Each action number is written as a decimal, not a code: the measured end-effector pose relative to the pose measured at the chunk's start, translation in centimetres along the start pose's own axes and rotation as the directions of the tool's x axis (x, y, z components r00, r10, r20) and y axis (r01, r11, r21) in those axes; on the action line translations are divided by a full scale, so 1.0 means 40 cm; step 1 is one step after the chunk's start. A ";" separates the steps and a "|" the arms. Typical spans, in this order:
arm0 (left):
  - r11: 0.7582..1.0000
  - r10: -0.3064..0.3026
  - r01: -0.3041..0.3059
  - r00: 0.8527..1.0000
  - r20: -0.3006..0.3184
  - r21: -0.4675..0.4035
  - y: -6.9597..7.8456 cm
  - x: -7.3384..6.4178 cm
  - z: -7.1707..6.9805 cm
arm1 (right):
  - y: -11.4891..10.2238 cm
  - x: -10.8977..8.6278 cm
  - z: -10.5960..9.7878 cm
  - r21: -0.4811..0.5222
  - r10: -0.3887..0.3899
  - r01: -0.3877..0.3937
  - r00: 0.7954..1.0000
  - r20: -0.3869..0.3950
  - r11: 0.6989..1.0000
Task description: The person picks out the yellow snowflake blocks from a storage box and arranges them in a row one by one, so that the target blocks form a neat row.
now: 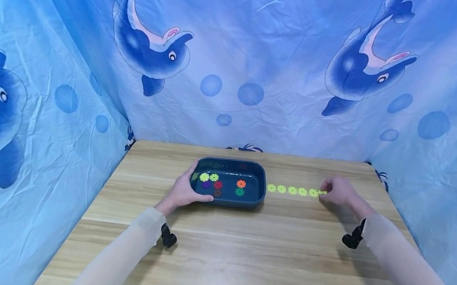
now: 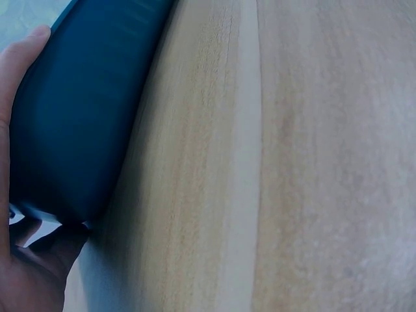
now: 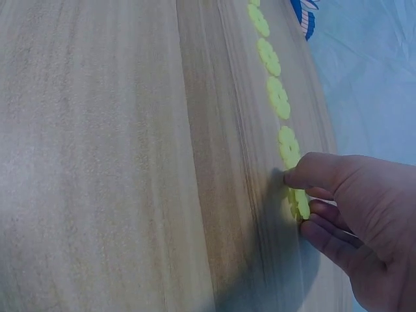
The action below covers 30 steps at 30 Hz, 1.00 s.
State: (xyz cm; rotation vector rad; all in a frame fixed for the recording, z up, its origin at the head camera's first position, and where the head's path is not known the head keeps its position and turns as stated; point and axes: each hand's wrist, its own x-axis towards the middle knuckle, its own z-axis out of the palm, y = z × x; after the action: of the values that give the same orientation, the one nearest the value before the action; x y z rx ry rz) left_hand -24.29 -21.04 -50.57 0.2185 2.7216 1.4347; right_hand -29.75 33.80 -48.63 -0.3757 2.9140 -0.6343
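Note:
A dark blue-green rectangular plastic basin [image 1: 243, 204] stands on the table, holding several small flower-shaped discs. My left hand [image 1: 182, 191] grips its left end, with the thumb along the front rim and the fingers round the far corner. In the left wrist view, the basin's outer wall [image 2: 78, 110] lies between thumb and fingers. From the basin's right side, a straight row of yellow flower-shaped discs [image 1: 292, 190] runs to the right. At the row's far end my right hand [image 1: 338, 191] pinches a yellow flower disc [image 3: 299, 205] between thumb and fingers, close over the tabletop.
Inside the basin lie yellow discs [image 1: 204, 177], an orange disc [image 1: 241, 184], a green disc [image 1: 240, 191], plus red and purple ones. The wooden table [image 1: 219, 253] meets a blue dolphin-print curtain [image 1: 286, 129] at the back and sides.

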 end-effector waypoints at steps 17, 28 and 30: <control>1.000 0.005 -0.005 1.000 -0.019 -0.005 -0.003 0.000 0.005 | -0.045 0.033 -0.046 -0.010 -0.121 0.121 0.992 0.023 0.993; 1.000 0.005 -0.005 1.000 -0.009 -0.004 0.001 0.001 0.003 | -0.135 0.093 -0.055 -0.008 -0.133 0.133 0.990 0.049 0.991; 1.000 0.005 -0.005 1.000 -0.004 -0.001 0.000 0.001 0.003 | -0.156 0.105 -0.056 -0.013 -0.152 0.152 0.987 0.053 0.988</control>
State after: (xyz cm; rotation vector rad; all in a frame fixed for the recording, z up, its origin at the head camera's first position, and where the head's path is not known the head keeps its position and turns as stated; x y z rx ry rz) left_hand -24.32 -20.96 -50.64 0.2227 2.7258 1.4391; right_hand -32.88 28.03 -44.29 -0.6120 2.8625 -0.6099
